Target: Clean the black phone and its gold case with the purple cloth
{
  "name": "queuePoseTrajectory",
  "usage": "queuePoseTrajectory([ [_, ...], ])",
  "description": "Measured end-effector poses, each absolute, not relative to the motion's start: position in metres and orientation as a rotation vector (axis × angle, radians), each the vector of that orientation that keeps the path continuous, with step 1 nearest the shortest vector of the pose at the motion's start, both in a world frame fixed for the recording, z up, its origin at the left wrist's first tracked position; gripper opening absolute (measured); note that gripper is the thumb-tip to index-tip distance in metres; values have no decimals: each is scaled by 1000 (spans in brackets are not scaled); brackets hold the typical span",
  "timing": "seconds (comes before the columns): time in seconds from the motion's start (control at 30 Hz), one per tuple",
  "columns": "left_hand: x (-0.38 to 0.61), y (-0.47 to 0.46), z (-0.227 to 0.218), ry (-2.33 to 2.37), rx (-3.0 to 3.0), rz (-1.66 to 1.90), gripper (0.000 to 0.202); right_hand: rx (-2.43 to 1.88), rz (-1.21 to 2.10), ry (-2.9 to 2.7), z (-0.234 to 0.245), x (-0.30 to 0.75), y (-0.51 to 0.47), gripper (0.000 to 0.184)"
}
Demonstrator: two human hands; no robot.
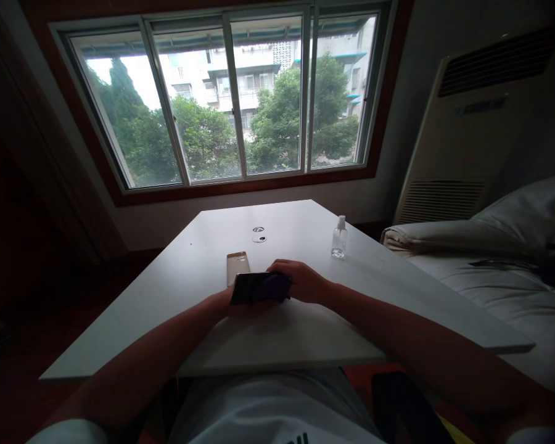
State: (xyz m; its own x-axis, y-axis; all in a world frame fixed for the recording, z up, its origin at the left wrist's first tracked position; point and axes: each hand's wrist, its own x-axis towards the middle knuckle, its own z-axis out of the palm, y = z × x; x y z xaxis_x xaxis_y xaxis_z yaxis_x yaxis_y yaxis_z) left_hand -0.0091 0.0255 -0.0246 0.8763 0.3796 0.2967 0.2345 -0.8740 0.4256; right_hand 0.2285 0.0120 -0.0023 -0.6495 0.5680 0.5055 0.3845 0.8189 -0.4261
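Note:
My left hand [226,302] grips a dark phone [247,287] from below, holding it just above the white table [166,296]. My right hand [300,279] presses a purple cloth [272,287] onto the phone's face, fingers curled over it. A phone case [237,265] with a gold rim lies on the table just beyond the phone. A small clear spray bottle [339,237] stands upright to the right, apart from both hands.
Two small round holes [259,234] mark the table's far middle. A bed with white bedding [490,259] lies right of the table, a standing air conditioner [467,123] behind it. A wide window [231,92] faces me. The floor to the left is dark.

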Motion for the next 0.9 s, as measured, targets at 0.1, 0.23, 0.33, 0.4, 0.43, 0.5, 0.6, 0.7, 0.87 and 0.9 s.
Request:
queuePoseTrajectory([
  [0.1, -6, 20, -19, 513, 2595, 526, 39, -738, 370, -2330, -5, 230, 16, 49],
  [0.23, -4, 14, -12, 538, 2542, 499, 41, -850, 405, -2217, -10, 230, 22, 55],
  [0.33, -3, 13, -9, 519, 2608, 503, 40, -907, 441, -2105, -9, 228, 23, 48],
  [0.4, -3, 13, -8, 547, 2655, 499, 40, -940, 453, -2016, -7, 228, 23, 41],
  [0.43, -3, 13, -8, 567, 2665, 498, 39, -963, 462, -1974, -5, 228, 23, 38],
  [0.5, -3, 13, -10, 602, 2663, 487, 37, -1026, 504, -1913, -2, 230, 27, 33],
  [0.6, -5, 13, -13, 634, 2649, 470, 32, -1140, 626, -1833, 2, 237, 38, 27],
  [0.7, -6, 13, -14, 628, 2643, 447, 29, -1309, 823, -1683, 5, 247, 52, 37],
  [0.87, -6, 10, -8, 581, 2719, 463, 26, -1469, 895, -1574, 6, 256, 63, 37],
  [0.9, -6, 9, -6, 575, 2729, 470, 27, -1456, 873, -1587, 6, 256, 63, 31],
])
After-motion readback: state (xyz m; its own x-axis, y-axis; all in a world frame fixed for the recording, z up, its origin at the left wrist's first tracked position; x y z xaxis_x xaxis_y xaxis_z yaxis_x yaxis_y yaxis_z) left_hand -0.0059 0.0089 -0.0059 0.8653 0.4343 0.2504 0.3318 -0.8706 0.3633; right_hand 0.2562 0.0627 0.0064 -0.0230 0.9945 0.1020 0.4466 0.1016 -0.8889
